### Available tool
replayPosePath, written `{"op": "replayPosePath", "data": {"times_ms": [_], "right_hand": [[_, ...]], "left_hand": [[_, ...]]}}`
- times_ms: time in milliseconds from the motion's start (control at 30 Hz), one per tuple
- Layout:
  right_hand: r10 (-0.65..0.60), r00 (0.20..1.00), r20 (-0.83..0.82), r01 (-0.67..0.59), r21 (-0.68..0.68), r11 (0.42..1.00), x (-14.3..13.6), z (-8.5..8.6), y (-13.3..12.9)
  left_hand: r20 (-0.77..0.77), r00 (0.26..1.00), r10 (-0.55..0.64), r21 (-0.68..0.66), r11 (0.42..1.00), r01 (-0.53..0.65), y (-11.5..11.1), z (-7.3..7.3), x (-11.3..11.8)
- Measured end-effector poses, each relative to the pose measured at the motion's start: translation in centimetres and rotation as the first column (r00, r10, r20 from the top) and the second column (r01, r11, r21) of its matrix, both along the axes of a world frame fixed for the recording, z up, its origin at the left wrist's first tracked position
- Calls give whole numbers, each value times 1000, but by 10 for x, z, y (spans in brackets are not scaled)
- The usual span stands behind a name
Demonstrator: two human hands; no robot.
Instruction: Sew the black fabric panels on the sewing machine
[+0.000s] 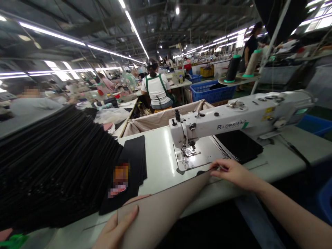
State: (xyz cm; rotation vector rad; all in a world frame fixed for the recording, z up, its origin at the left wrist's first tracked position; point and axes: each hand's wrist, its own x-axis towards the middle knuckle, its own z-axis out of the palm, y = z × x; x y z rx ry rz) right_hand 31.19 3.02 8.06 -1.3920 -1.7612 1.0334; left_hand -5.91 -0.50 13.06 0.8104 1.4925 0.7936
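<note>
You had the grey-beige panel (166,204) in both hands, in front of the sewing machine (204,121) and over the near edge of the table (158,152). Your left hand (118,223) was closed on its left end, thumb on the pale face and fingers passing behind. Your right hand (230,173) was pinched almost shut at the far right corner; a small reddish thing (221,168) showed at those fingers, too blurred to name.

The panel bowed between your hands, its long far edge running slantwise towards the machine's metal plate (193,157). Good handling here seemed to call for a light, even pull from both ends, enough to flatten the bow without stretching the edge. The lower side hung past the table's near edge, so a firm left hand looked likely to stop its weight from dragging the corner askew. The right fingertips were best held clear of the presser foot (189,152), which stood just beyond. Room was tighter on the left, where black pieces (132,162) lay beside the tall black stack (57,166); a wide swing of the left hand could have knocked them.
</note>
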Motion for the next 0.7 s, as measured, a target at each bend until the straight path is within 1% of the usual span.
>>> {"op": "replayPosePath", "data": {"times_ms": [67, 167, 233, 333, 433, 533, 600, 667, 700], "right_hand": [[-63, 998, -17, 63, -30, 998, 17, 11, -4], [-90, 996, -23, 89, -56, 994, 32, 24, -14], [-104, 994, -39, 101, -68, 993, 35, 28, -20], [-127, 990, -65, 122, -78, 989, 37, 30, -25], [-140, 987, -80, 132, -91, 987, 39, 28, -25], [-142, 986, -84, 135, -88, 987, 40, 26, -23], [-136, 989, -55, 133, -69, 989, 40, 26, -22], [-138, 990, -10, 137, -25, 990, 40, 28, -22], [-145, 989, 9, 145, 11, 989, 41, 30, -23]], "left_hand": [[92, 995, 47, -22, 999, -46, 8, -5, 8], [151, 988, 40, -39, 999, -34, 20, -19, 13], [173, 985, 19, -27, 1000, -15, 25, -26, 13], [149, 988, 32, 30, 999, -37, 30, -32, 11], [132, 991, 36, 65, 997, -45, 32, -34, 10], [149, 987, 53, 32, 998, -58, 34, -35, 11], [158, 986, 50, 10, 999, -52, 37, -35, 14], [131, 991, -5, 63, 998, -3, 39, -32, 16], [84, 996, -41, 130, 991, 30, 40, -29, 16]]}}
